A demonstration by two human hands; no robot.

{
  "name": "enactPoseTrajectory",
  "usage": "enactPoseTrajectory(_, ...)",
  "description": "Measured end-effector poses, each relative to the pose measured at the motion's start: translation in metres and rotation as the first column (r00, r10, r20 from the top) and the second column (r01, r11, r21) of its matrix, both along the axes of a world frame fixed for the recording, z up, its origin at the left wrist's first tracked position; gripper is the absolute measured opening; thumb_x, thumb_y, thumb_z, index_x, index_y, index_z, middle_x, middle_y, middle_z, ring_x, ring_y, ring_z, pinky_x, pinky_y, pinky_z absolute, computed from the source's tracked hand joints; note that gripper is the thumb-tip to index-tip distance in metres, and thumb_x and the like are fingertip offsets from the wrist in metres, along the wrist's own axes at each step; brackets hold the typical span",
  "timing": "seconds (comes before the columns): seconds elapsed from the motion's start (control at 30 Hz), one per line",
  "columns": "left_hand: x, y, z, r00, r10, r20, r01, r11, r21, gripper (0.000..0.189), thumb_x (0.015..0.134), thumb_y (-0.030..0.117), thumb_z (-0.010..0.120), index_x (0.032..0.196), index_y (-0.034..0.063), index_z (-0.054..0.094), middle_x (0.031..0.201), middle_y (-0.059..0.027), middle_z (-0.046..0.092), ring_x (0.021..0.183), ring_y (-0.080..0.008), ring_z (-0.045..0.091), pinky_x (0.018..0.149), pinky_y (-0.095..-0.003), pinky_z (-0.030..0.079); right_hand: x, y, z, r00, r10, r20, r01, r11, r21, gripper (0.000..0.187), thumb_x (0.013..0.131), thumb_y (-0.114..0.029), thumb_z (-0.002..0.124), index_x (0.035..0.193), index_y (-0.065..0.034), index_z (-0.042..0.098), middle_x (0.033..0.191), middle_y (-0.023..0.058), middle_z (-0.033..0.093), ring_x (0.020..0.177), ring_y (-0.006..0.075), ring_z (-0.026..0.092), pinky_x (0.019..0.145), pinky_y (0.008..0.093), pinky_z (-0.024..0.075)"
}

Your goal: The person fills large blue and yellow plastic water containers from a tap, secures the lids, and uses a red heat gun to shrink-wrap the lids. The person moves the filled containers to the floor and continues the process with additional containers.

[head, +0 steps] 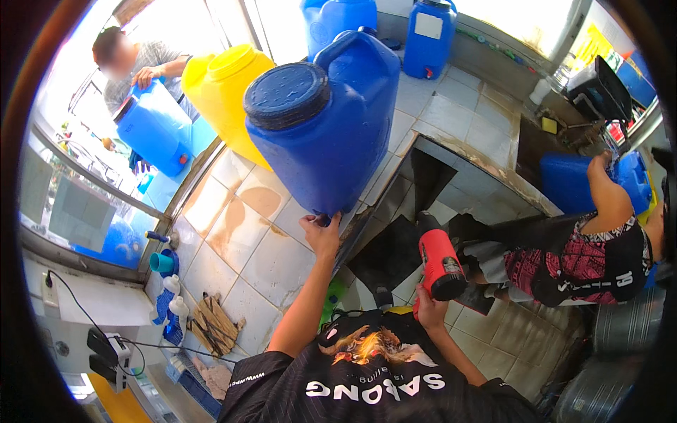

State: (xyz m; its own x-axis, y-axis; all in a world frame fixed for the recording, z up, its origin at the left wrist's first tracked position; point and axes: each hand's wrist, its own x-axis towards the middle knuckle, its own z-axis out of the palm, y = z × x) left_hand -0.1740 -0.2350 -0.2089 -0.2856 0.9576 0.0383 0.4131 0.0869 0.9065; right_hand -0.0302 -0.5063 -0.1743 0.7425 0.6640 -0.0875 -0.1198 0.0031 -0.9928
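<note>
A large blue plastic water container [328, 132] with a black screw lid stands upright on the tiled counter before me. My left hand [322, 232] pinches at its lower edge, at a small dark part that my fingers mostly hide. My right hand [431, 306] is closed on the handle of a red heat gun [441, 261], whose dark nozzle points away from me, below and to the right of the container. Behind the blue container stands a yellow plastic container [227, 95] with a yellow lid.
More blue containers [431, 39] stand at the back. A person [143, 69] at the left window holds a light-blue container [153, 132]; a co-worker [582, 254] is at the sink, right. Split wood [214, 325], white bottles [177, 306] and a teal cup [160, 263] lie left. The counter's edge [359, 227] runs beside the blue container.
</note>
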Motion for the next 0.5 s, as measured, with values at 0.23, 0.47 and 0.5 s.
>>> enactPoseTrajectory(0.23,0.029,0.005,-0.026,0.980,0.011,0.200,-0.033,0.994,0.108,0.037,0.095,0.020,0.069,0.120,0.0013,0.048,0.107,-0.0175,0.066,0.096,-0.0276,0.062,0.081,-0.0384,0.048,0.001,-0.009,-0.018,0.993,0.055,0.100,-0.056,0.998,0.009,0.019,0.094,-0.007,0.068,0.111,-0.0016,0.062,0.091,0.0020,0.064,0.070,0.0092,0.060,0.064,0.0270,0.0501)
enactPoseTrajectory(0.47,0.026,-0.015,0.008,0.967,-0.146,-0.207,0.207,0.927,0.312,0.023,0.092,0.018,0.067,0.099,-0.0023,0.059,0.086,-0.0160,0.060,0.080,-0.0349,0.058,0.073,-0.0453,0.045,0.015,0.009,-0.001,0.933,0.358,-0.017,-0.358,0.934,0.008,0.029,0.100,-0.011,0.061,0.127,-0.0008,0.060,0.095,0.0016,0.064,0.072,0.0066,0.058,0.064,0.0245,0.0501)
enactPoseTrajectory(0.5,0.024,-0.016,0.013,0.969,-0.172,-0.175,0.222,0.919,0.326,0.022,0.092,0.017,0.066,0.098,-0.0027,0.059,0.083,-0.0167,0.060,0.078,-0.0346,0.059,0.072,-0.0456,0.045,0.017,0.014,0.002,0.914,0.405,-0.011,-0.405,0.914,-0.014,0.029,0.101,-0.012,0.062,0.127,-0.0011,0.060,0.093,0.0011,0.064,0.072,0.0063,0.058,0.064,0.0243,0.0499)
